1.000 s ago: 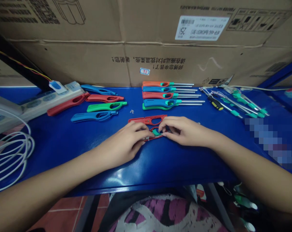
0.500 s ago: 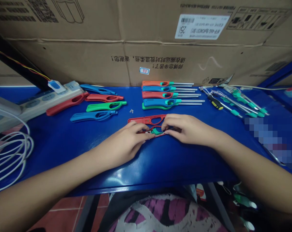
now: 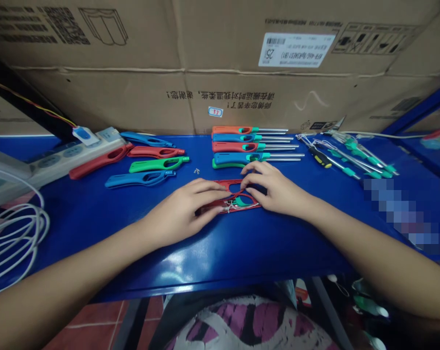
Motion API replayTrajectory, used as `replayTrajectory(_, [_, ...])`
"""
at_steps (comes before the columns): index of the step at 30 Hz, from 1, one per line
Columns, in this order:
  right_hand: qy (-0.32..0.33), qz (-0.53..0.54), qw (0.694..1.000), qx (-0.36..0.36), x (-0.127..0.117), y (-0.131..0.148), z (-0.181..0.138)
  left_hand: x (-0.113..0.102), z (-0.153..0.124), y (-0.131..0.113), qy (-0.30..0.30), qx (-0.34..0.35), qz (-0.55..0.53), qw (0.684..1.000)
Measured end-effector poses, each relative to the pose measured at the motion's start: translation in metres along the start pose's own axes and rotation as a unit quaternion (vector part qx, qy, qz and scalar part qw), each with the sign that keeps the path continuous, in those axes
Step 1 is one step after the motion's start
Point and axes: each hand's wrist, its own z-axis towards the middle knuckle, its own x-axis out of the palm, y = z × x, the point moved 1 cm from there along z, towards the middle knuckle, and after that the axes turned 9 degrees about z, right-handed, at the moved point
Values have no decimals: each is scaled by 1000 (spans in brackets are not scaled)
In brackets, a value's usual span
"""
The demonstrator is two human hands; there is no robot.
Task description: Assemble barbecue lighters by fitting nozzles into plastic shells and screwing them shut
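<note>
A red lighter shell half (image 3: 252, 207) lies in front of me with a green trigger (image 3: 237, 201) and thin white wires in it. My left hand (image 3: 194, 204) grips its left end between thumb and fingers. My right hand (image 3: 274, 187) has its fingers curled around the right end of this shell, thumb against its edge. Just behind, a second red shell half (image 3: 235, 187) is partly covered by both hands. A few small screws (image 3: 197, 171) lie behind my left hand.
Assembled lighters (image 3: 237, 147) with metal tubes lie in a row at the back. Coloured shell halves (image 3: 157, 165) lie left, beside a power strip (image 3: 64, 155) and coiled white cable (image 3: 19, 238). To the right are a screwdriver (image 3: 320, 156) and tube parts (image 3: 365, 158). A cardboard box (image 3: 132, 102) stands behind.
The fingers of my right hand have spread and shifted slightly, showing more of the trigger and white wires. My left hand has moved a little left along the shell. The view has tilted slightly.
</note>
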Motion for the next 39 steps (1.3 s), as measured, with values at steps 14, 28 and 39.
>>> replayTrajectory(14, [-18, 365, 912, 185, -10, 7, 4, -15, 1, 13, -23, 18, 137, 990])
replayTrajectory(28, [71, 98, 992, -27, -10, 13, -1, -11, 2, 4, 83, 3, 66, 994])
replayTrajectory(39, [67, 13, 996, -50, -11, 12, -3, -9, 1, 0, 75, -17, 50, 996])
